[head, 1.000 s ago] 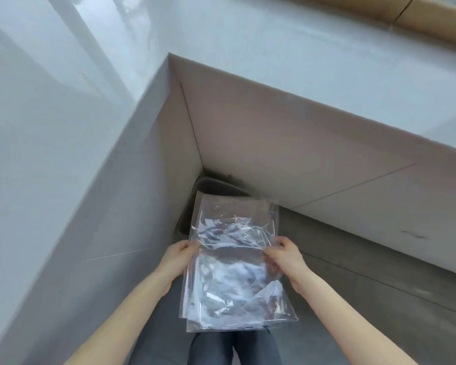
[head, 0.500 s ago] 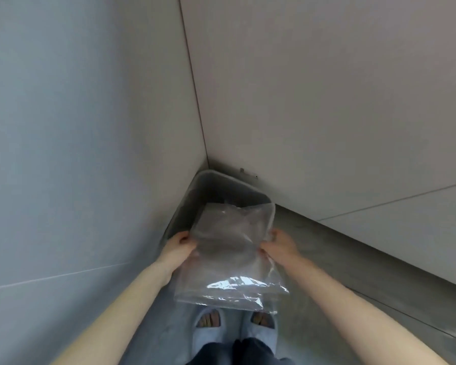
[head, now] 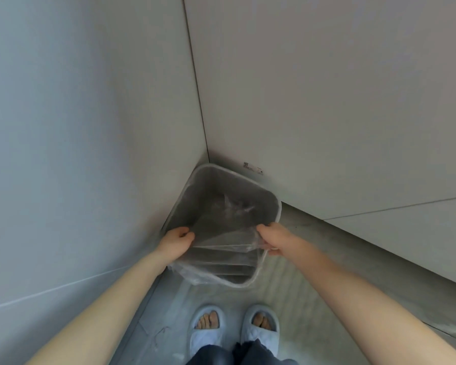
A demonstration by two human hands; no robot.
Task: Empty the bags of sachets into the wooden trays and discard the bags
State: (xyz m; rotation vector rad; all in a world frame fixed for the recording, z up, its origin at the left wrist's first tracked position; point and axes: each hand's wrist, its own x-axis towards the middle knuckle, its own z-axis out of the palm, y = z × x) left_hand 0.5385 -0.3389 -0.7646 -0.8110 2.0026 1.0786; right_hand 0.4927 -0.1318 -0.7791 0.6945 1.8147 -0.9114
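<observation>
A stack of clear, empty plastic bags (head: 223, 245) hangs over the open mouth of a grey waste bin (head: 270, 197) that stands on the floor in the corner. My left hand (head: 177, 239) pinches the bags' left edge and my right hand (head: 273, 238) grips their right edge. The bags lie tilted down into the bin, partly inside its rim. More crumpled clear plastic (head: 234, 205) lies deeper in the bin. No wooden trays or sachets are in view.
Two pale cabinet panels meet in the corner behind the bin (head: 203, 114). The floor is grey concrete (head: 287, 285). My feet in light blue slippers (head: 233, 330) stand just in front of the bin.
The view has dropped from the counter top to the floor. Both hands have lowered the bags from chest height down into the bin's mouth.
</observation>
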